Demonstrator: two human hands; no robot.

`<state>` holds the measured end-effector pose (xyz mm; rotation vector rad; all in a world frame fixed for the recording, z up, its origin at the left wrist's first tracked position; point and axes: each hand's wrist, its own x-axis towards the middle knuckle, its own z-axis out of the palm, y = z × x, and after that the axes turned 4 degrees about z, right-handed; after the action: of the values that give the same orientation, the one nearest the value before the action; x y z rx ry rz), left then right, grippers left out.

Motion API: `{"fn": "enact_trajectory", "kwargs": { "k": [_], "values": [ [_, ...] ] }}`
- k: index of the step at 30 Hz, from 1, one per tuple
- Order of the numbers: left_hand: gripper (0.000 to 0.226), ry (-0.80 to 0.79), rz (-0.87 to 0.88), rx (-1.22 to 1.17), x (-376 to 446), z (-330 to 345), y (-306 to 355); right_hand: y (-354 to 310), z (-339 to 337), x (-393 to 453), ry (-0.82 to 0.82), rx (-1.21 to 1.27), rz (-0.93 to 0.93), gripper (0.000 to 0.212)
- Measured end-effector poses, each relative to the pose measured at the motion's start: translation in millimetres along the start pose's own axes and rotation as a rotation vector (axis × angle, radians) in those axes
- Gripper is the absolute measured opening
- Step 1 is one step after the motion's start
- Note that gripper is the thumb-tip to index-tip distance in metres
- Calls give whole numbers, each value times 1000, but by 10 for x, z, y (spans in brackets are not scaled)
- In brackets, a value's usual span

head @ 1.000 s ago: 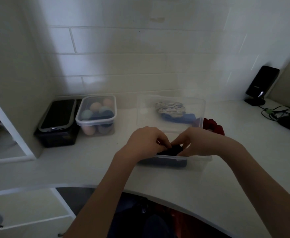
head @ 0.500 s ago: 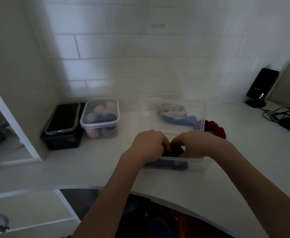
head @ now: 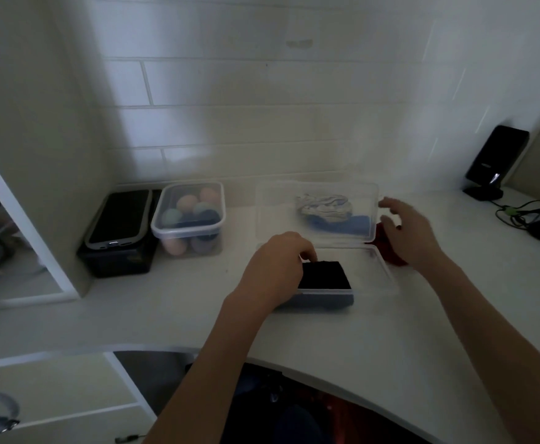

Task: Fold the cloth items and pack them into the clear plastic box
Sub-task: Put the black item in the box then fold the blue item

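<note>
Now the right hand (head: 409, 230), fingers spread and holding nothing, hovers nearest the red cloth (head: 390, 248) beside the clear plastic box (head: 380, 277); the left hand (head: 278, 267) presses the dark folded cloth (head: 324, 275) inside.

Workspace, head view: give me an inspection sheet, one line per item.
Surface: white countertop, curved front edge.
Job's things: clear plastic box holds folded black cloth; patterned cloth and blue cloth seen through raised lid; red cloth beside box.
Clutter: lidded tub of balls, phone on black case.
Hands: left hand on black cloth; right hand open.
Cables: tangle, far right.
Surroundings: tiled wall.
</note>
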<state>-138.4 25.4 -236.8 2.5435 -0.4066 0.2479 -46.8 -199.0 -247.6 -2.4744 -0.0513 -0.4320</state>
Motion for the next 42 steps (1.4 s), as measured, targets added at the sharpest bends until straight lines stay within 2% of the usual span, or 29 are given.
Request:
{"fn": "enact_trajectory", "kwargs": {
  "k": [2, 4, 9, 11, 16, 20, 25, 28, 30, 34, 39, 42],
  "values": [
    [32, 71, 10, -38, 1, 20, -30, 41, 166, -15, -149, -148, 58, 42],
    [28, 103, 14, -47, 1, 37, -43, 5, 224, -39, -211, -259, 104, 39],
    [25, 104, 16, -27, -2, 59, -38, 26, 261, 9, -175, -451, 108, 34],
    [25, 107, 12, -23, -6, 58, -33, 47, 263, 48, -218, -428, 139, 33],
    [27, 114, 10, -23, -8, 62, -30, 17, 320, 73, -163, -424, 194, 30],
    [27, 127, 5, -20, -2, 82, -52, -29, 298, 103, -100, -169, 230, 9],
    [29, 147, 0, -48, 6, 87, -64, -195, 40, 119, 100, 392, 73, 14],
    [30, 167, 16, -76, 2, 89, -75, -334, -205, 119, 239, 544, -32, 11],
    [32, 179, 18, -108, 3, 83, -76, -449, -357, 63, 264, 647, -121, 15],
    [38, 158, 20, -247, 28, 29, -58, -662, -580, -142, 305, 707, -249, 26],
    [16, 235, 78, -514, 90, -65, 124, -736, -616, -344, 255, 751, -286, 29],
    [15, 252, 105, -559, 159, -35, 248, -777, -619, -425, 322, 748, -329, 33]
  ]
}}
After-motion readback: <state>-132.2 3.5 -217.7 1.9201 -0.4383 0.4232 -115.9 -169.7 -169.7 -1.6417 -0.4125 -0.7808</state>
